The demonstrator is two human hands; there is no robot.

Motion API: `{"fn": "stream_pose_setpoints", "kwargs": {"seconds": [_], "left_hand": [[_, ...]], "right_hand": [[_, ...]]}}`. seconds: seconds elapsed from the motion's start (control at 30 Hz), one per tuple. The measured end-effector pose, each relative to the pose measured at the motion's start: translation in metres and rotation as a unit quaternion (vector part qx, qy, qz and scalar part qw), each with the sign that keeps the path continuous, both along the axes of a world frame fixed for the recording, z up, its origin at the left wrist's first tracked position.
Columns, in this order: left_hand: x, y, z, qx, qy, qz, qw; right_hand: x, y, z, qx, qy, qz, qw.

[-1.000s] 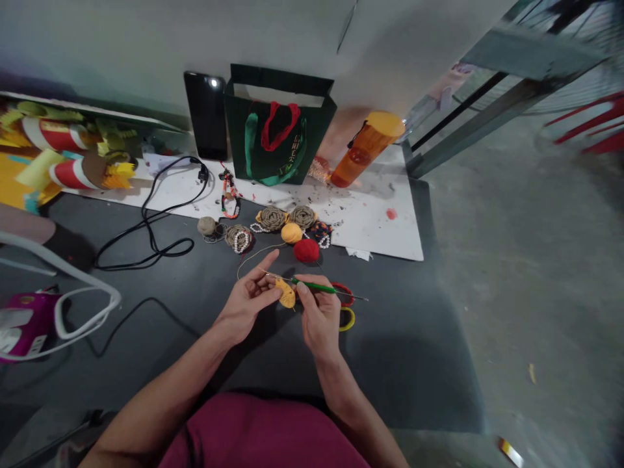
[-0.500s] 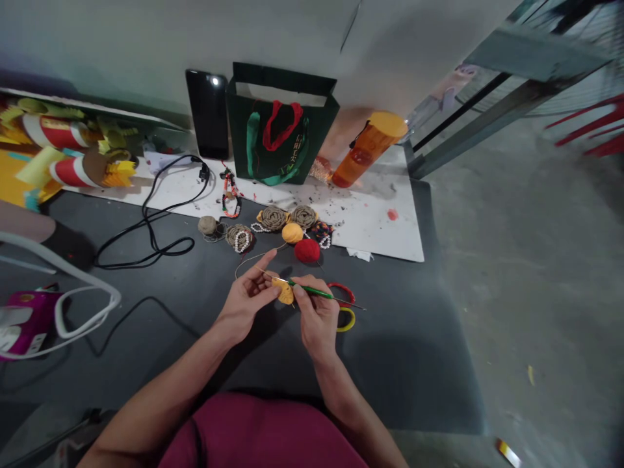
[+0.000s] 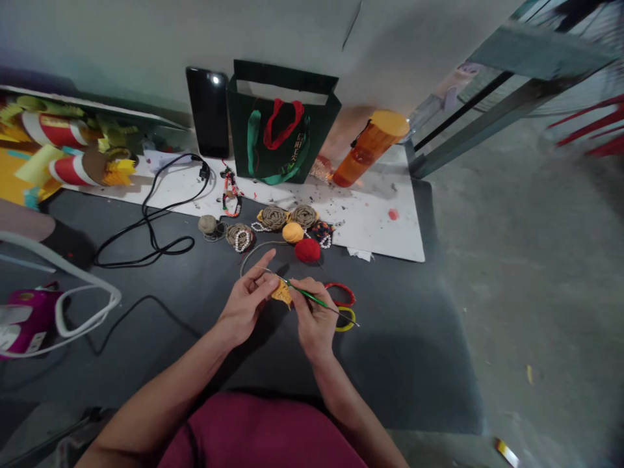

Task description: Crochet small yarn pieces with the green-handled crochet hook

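A small yellow crocheted piece (image 3: 281, 293) is held up over the dark worktop (image 3: 400, 370), between the two hands, in front of the person's maroon top (image 3: 263, 432). Its left edge is pinched between the thumb and fingers of the left hand (image 3: 247, 300), whose index finger is extended up and away, with a thin strand of yarn (image 3: 253, 250) looping near it. By the right hand (image 3: 314, 315), a green-handled crochet hook (image 3: 312, 298) is gripped between thumb and fingers, its left end brought to the top of the piece and its other metal end pointed out past the knuckles. Just beside the right hand, a red ring-shaped handle (image 3: 345, 292) and a yellow ring-shaped handle (image 3: 346, 319) are seen on the worktop, partly covered by that hand. Beyond the hands, a yellow yarn ball (image 3: 293, 232) and a red yarn ball (image 3: 307, 250) are set close together, with coiled brown crochet pieces (image 3: 273, 218) behind them and a beige yarn ball (image 3: 207, 224) farther left. On a stained white board (image 3: 385, 224) at the back, a dark green gift bag (image 3: 283, 130) is stood upright between a black phone (image 3: 208, 114), leaned on the wall, and a tilted orange bottle (image 3: 365, 153). A black cable (image 3: 151, 227) is looped at the left.
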State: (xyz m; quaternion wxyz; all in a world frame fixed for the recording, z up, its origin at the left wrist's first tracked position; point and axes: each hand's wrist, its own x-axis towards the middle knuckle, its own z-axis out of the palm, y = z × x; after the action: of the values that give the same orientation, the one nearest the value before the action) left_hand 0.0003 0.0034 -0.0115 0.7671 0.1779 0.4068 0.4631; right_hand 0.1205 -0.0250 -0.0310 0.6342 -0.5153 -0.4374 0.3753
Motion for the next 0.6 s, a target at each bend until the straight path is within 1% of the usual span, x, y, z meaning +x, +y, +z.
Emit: {"fn": "stream_pose_setpoints", "kwargs": {"seconds": [0.07,0.13,0.33,0.43,0.5,0.6], "left_hand": [[0.0000,-0.0008,0.0000,-0.008,-0.011,-0.018,1.000],[-0.0005,-0.0015,-0.0006,0.001,-0.013,-0.031,0.999],[-0.0024,-0.0015,-0.0021,0.022,-0.043,-0.067,0.997],[-0.0013,-0.0021,-0.0016,0.031,-0.040,-0.064,0.997],[-0.0008,-0.0029,-0.0012,0.041,-0.023,-0.058,0.997],[-0.0017,-0.0032,-0.0010,0.059,0.000,-0.055,0.997]], "right_hand": [[0.0005,0.0001,0.0000,0.018,-0.015,-0.009,1.000],[0.0009,0.0001,-0.0002,0.030,-0.021,-0.017,0.999],[0.0001,-0.0002,-0.0009,0.037,-0.049,-0.046,0.997],[-0.0006,-0.0005,-0.0012,0.050,-0.052,-0.045,0.996],[-0.0004,-0.0008,-0.0023,0.037,-0.038,-0.041,0.998],[0.0007,-0.0010,-0.0041,-0.007,-0.022,-0.043,0.999]]}}
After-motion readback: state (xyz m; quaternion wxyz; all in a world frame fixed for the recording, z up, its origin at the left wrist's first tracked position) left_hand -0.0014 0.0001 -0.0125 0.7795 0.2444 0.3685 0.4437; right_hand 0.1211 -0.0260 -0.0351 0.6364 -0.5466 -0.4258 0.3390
